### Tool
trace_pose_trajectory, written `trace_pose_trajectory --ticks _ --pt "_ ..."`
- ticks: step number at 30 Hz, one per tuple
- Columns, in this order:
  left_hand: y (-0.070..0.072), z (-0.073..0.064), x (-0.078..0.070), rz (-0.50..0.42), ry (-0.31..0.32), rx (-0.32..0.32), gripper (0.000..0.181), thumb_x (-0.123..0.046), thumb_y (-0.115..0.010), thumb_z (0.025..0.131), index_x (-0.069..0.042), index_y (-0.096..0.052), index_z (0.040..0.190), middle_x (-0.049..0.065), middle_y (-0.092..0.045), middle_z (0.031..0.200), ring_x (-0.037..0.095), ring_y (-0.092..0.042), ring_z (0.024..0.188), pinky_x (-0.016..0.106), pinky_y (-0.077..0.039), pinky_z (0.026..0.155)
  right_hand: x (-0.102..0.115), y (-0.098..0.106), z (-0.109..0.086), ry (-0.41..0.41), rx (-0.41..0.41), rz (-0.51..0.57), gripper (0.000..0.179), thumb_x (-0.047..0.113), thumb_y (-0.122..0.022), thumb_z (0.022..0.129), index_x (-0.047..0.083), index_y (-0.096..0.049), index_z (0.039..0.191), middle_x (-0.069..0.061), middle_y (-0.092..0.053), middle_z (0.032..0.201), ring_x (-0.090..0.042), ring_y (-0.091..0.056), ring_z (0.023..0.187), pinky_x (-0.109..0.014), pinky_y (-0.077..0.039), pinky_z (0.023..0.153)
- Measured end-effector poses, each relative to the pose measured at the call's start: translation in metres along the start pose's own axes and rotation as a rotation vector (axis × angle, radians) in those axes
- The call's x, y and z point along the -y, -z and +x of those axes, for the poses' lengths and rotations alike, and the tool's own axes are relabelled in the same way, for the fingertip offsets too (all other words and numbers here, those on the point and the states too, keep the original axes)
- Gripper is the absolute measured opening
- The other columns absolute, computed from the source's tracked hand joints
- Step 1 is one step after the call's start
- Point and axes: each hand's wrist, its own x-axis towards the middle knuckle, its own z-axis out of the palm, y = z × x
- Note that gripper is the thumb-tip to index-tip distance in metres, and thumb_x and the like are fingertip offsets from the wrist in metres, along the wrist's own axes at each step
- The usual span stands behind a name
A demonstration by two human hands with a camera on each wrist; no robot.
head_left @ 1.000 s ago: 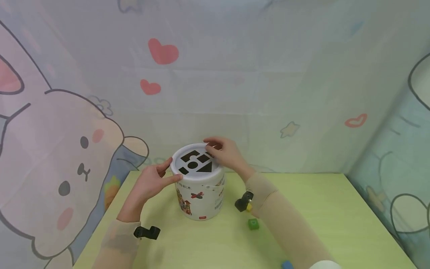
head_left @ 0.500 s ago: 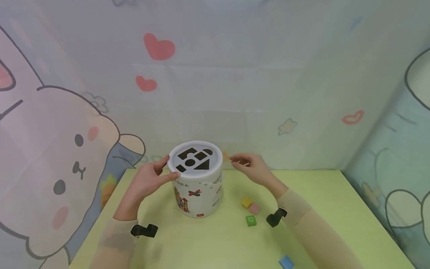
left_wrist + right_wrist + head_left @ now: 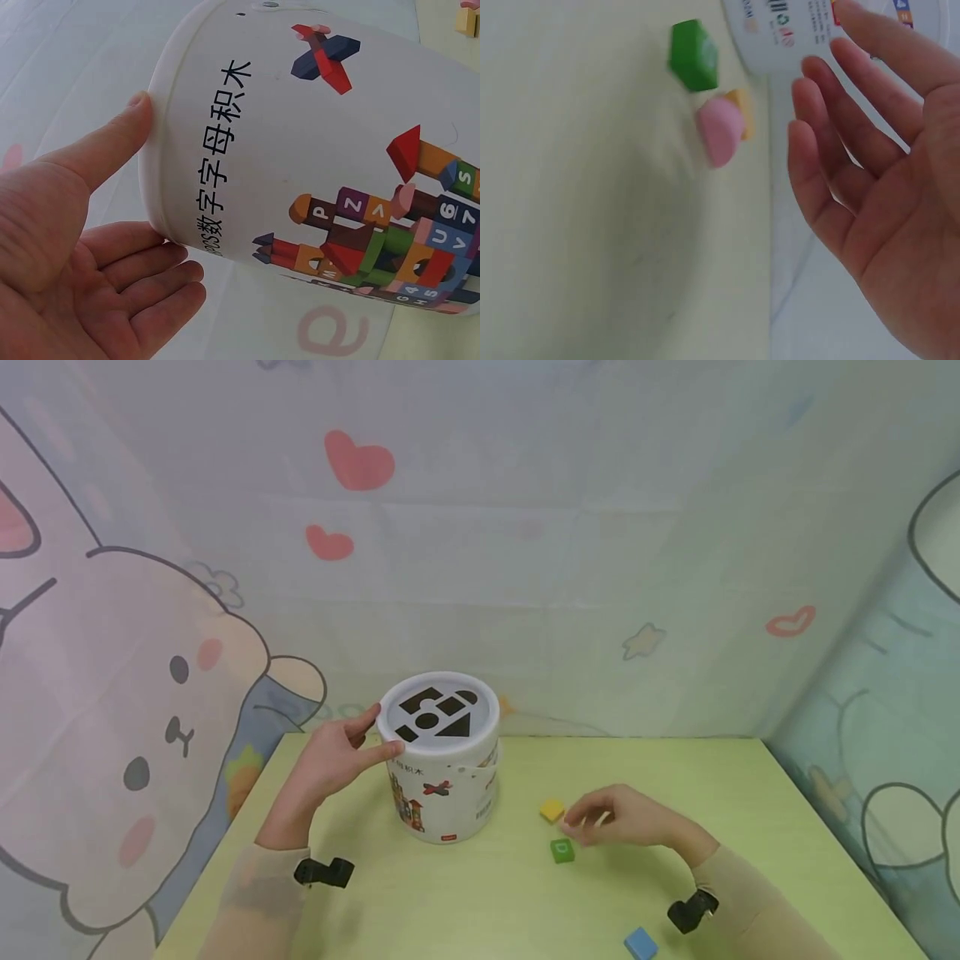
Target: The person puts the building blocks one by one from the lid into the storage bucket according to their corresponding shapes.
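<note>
I have the left hand touching the shape-sorting block bucket, fingers spread; right hand, fingers slightly parted, near a pink half-round block

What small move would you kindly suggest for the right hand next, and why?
I would probably have the right hand pinch the pink rounded block: the right wrist view shows that hand relaxed, holding nothing and close to the block, while the left hand rests against the white bucket.
</note>
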Motion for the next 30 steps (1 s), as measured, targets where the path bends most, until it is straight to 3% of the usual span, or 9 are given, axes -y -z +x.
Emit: trace_pose_trajectory --ticks 6,14,23,30 --pt "0.000 -0.001 0.001 -0.002 0.010 0.007 0.098 -0.060 -0.082 0.090 -0.015 -0.040 0.165 0.018 -0.040 0.166 0.042 -0.048 0.145 0.056 -0.045 0.112 -0.023 -0.006 -0.043 -0.030 0.095 0.117 0.035 0.013 -0.083 0.094 0.002 -0.075 0.126 -0.019 -0.075 0.117 -0.016 -0.071 0.096 -0.032 -0.059 0.082" --pt "0.001 0.000 0.001 0.001 -0.003 0.004 0.098 -0.060 -0.082 0.090 -0.013 -0.040 0.165 0.019 -0.041 0.165 0.043 -0.049 0.144 0.057 -0.045 0.111 -0.035 -0.019 -0.079 -0.046 0.159 0.234 0.035 0.006 -0.084 0.092 0.002 -0.075 0.125 -0.014 -0.077 0.114 -0.016 -0.072 0.093 -0.030 -0.058 0.079" --pt "-0.001 -0.002 0.001 0.002 0.003 -0.002 0.098 -0.060 -0.083 0.089 -0.013 -0.041 0.165 0.019 -0.042 0.164 0.042 -0.049 0.144 0.056 -0.047 0.110 -0.038 -0.026 -0.095 -0.064 0.259 0.310 0.038 0.010 -0.087 0.091 0.002 -0.074 0.126 -0.010 -0.076 0.116 -0.014 -0.069 0.096 -0.027 -0.058 0.078" --pt "0.000 -0.001 0.001 0.003 -0.010 0.001 0.096 -0.059 -0.082 0.091 -0.012 -0.041 0.165 0.019 -0.042 0.164 0.043 -0.049 0.144 0.058 -0.046 0.110 -0.043 -0.031 -0.098 -0.084 0.261 0.271 0.037 0.008 -0.087 0.088 0.008 -0.076 0.123 -0.003 -0.073 0.106 -0.006 -0.061 0.088 -0.023 -0.052 0.075"
